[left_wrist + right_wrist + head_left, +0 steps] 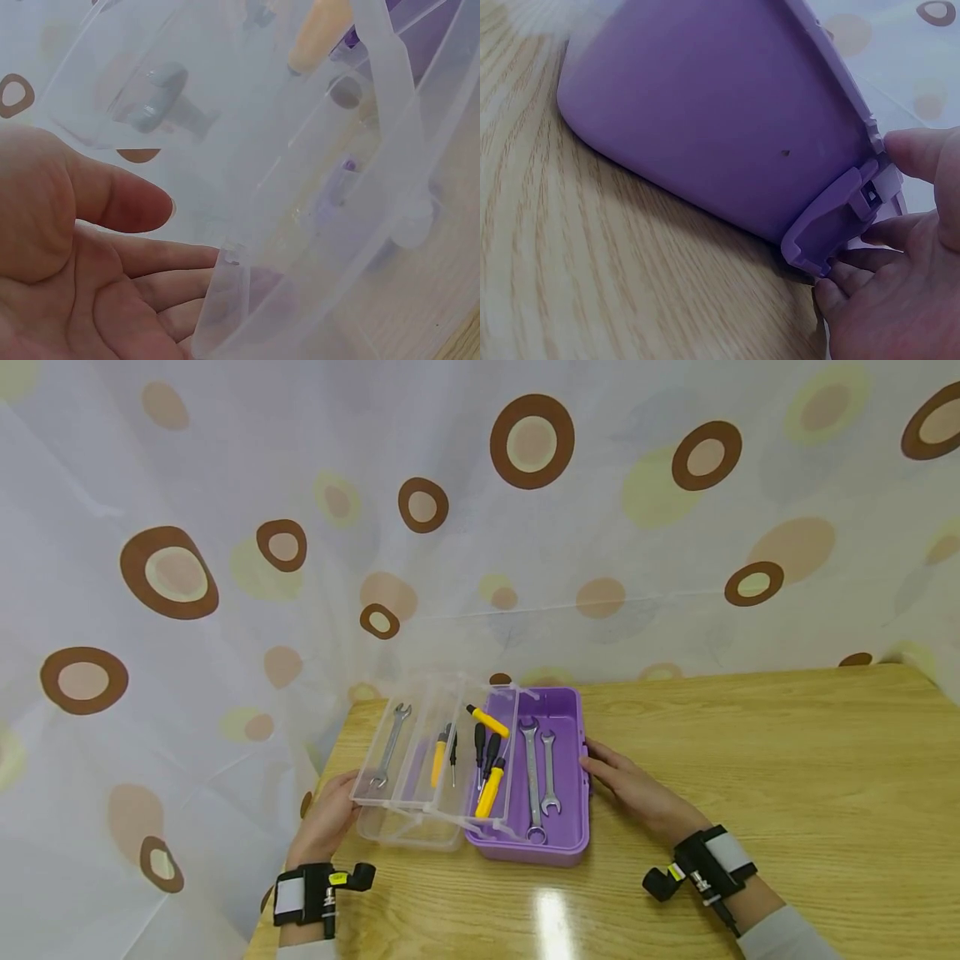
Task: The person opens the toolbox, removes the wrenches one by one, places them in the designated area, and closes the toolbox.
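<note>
A purple toolbox (573, 852) sits on the table, with two wrenches (531, 777) lying in its bottom. Clear plastic trays (416, 806) on hinged arms extend left over its edge. A smaller wrench (390, 747) lies in the left tray; yellow- and black-handled screwdrivers (491, 789) lie further right. My left hand (327, 814) is at the trays' left edge, its straight fingers (161, 259) partly behind the clear plastic, thumb apart. On the right, my right hand (637, 789) touches the box's side, thumb at the rim and fingers beside the purple latch (836, 221).
A clear lid (408, 837) shows below the trays, left of the box. The wooden table (750, 752) extends to the right. Behind and to the left hangs a curtain (465, 552) with brown circles. Each wrist wears a strapped camera (362, 877).
</note>
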{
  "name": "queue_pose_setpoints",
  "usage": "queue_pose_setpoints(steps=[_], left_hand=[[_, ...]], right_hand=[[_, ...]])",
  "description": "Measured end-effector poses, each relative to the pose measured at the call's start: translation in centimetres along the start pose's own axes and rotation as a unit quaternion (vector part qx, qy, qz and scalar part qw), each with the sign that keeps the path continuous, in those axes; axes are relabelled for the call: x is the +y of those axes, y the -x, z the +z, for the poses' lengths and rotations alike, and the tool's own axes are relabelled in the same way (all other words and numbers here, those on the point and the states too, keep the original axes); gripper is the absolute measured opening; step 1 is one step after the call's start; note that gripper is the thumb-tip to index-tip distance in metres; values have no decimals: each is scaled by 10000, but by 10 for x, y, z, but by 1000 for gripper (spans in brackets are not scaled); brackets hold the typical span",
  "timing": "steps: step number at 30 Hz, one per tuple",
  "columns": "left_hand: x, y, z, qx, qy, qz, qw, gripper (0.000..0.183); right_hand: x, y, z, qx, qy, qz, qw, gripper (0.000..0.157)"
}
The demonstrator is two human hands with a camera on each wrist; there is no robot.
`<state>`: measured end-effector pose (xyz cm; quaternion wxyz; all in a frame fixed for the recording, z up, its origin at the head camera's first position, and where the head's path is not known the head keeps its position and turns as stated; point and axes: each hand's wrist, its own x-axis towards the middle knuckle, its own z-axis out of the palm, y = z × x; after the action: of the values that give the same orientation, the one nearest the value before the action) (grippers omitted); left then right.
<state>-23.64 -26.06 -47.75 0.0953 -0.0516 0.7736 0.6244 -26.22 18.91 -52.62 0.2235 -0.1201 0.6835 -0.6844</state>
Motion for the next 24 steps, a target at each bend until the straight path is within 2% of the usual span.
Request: queue_pose_setpoints(steps=[3, 7, 10, 14, 17, 21, 24], left_hand=[[1, 0, 0, 115, -75, -5, 9999, 46], [5, 3, 1, 512, -199, -184, 9983, 43], [7, 4, 1, 686, -309, -280, 9968, 45], [11, 7, -2, 620, -507, -278, 9964, 58], [13, 8, -3, 697, -555, -298, 9956, 66], [18, 10, -4, 841, -532, -276, 9947, 67], [22, 13, -4, 879, -524, -59, 9947, 66]], right_hand=[[-1, 0, 1, 36, -32, 16, 10000, 75], [-2, 0, 2, 105, -75, 94, 9999, 74], [-2, 1, 3, 142, 4, 93, 9999, 74], [0, 2, 3, 197, 193, 44, 9996, 75], [1, 2, 3, 193, 276, -17, 9994, 76], [0, 0, 4, 160, 276, -133, 9994, 74], [-3, 0, 5, 241, 315, -93, 9992, 74]])
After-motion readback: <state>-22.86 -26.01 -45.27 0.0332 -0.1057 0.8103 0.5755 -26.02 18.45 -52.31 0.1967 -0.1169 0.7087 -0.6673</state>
